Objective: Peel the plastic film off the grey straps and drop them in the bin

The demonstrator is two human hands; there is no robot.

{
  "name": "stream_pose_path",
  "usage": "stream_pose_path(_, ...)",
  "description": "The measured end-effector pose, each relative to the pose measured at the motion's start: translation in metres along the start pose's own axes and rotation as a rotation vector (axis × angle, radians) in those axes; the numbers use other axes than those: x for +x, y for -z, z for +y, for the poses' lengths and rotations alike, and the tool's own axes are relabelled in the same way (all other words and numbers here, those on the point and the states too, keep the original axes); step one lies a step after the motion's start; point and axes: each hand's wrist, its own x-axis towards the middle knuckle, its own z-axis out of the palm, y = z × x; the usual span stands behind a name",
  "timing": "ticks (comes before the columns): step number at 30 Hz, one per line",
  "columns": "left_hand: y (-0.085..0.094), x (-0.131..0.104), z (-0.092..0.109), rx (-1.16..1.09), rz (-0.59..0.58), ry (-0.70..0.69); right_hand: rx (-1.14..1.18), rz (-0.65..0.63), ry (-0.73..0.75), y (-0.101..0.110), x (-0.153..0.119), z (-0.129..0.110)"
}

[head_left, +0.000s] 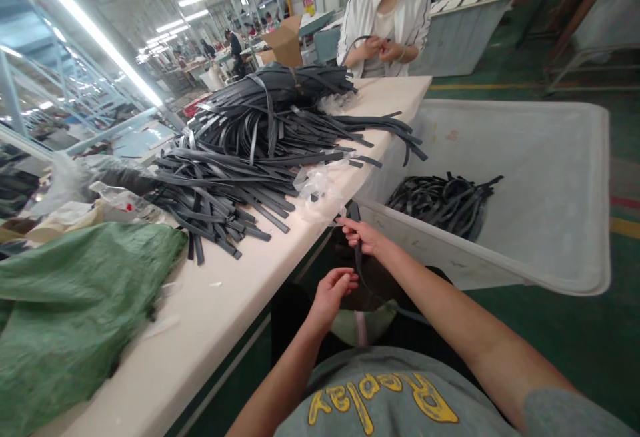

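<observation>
Just off the long near edge of the cream-topped worktable [240, 317], a person's right hand [367, 237] is closed on a dark flat strap [359, 260], index finger pointing toward the table edge. The strap shows above and below the fingers, then hangs and curves across the lap under the right forearm. The left hand [334, 294] is lower, just beside the strap, its fingers curled in and the thumb near them; whether anything is between them cannot be told.

A large heap of dark straps [235, 170] covers the middle of the worktable and runs toward its far end, many loose ends facing the near edge. Crumpled clear plastic film [320, 190] lies at that edge, right by the right hand's fingertips. A green woven sack [85, 310] spreads over the left part of the tabletop.

Against the near edge, toward the far right corner, stands a white plastic bin [540, 184] with a tangle of dark straps [443, 204] at its bottom. Beyond the far end, a co-worker in a white jacket [360, 17] has both hands on a thin dark strip [356, 42].
</observation>
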Motion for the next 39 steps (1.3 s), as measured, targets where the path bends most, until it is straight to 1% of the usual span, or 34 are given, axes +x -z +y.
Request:
stream_pose_path(2, 0.006, 0.0, 0.011, 0.12, 0.06, -0.178, -0.036, -0.014, 0.027, -0.006, -0.002, -0.001)
stream_pose_path(3, 0.01, 0.001, 0.017, 0.205, 0.106, -0.294, -0.059, -0.022, 0.044, -0.009, -0.007, -0.003)
stream_pose_path(5, 0.016, 0.004, 0.032, 0.417, 0.217, -0.55, -0.12, -0.041, 0.085, -0.014, -0.022, -0.006)
stream_pose_path(7, 0.02, 0.009, 0.049, 0.638, 0.301, -0.761, -0.197, -0.063, 0.131, -0.02, -0.041, -0.01)
stream_pose_path(8, 0.02, 0.012, 0.057, 0.727, 0.316, -0.828, -0.236, -0.072, 0.153, -0.023, -0.05, -0.013)
stream_pose_path(9, 0.019, 0.015, 0.064, 0.794, 0.314, -0.864, -0.27, -0.081, 0.17, -0.026, -0.059, -0.017)
stream_pose_path(10, 0.018, 0.017, 0.07, 0.841, 0.298, -0.871, -0.306, -0.088, 0.189, -0.029, -0.067, -0.02)
stream_pose_path(13, 0.014, 0.019, 0.079, 0.862, 0.243, -0.795, -0.438, -0.091, 0.269, -0.035, -0.086, -0.033)
stream_pose_path(15, 0.014, 0.014, 0.079, 0.83, 0.208, -0.72, -0.503, -0.081, 0.325, -0.037, -0.095, -0.043)
stream_pose_path(17, 0.016, 0.005, 0.076, 0.772, 0.172, -0.65, -0.52, -0.059, 0.371, -0.037, -0.102, -0.054)
stream_pose_path(19, 0.019, -0.005, 0.07, 0.672, 0.131, -0.567, -0.525, -0.027, 0.416, -0.036, -0.107, -0.066)
stream_pose_path(22, 0.022, -0.018, 0.061, 0.457, 0.048, -0.395, -0.533, 0.039, 0.472, -0.033, -0.112, -0.081)
stream_pose_path(25, 0.02, -0.024, 0.053, 0.247, -0.085, -0.223, -0.524, 0.119, 0.537, -0.024, -0.107, -0.09)
stream_pose_path(27, 0.018, -0.027, 0.047, 0.154, -0.167, -0.135, -0.508, 0.161, 0.575, -0.014, -0.099, -0.093)
stream_pose_path(29, 0.016, -0.029, 0.042, 0.113, -0.219, -0.054, -0.491, 0.205, 0.58, -0.003, -0.091, -0.094)
stream_pose_path(32, 0.016, -0.033, 0.035, 0.113, -0.272, 0.042, -0.473, 0.288, 0.543, 0.013, -0.085, -0.095)
stream_pose_path(35, 0.019, -0.034, 0.028, 0.13, -0.297, 0.101, -0.445, 0.374, 0.51, 0.024, -0.086, -0.098)
stream_pose_path(39, 0.026, -0.034, 0.018, 0.179, -0.355, 0.144, -0.415, 0.463, 0.467, 0.032, -0.09, -0.103)
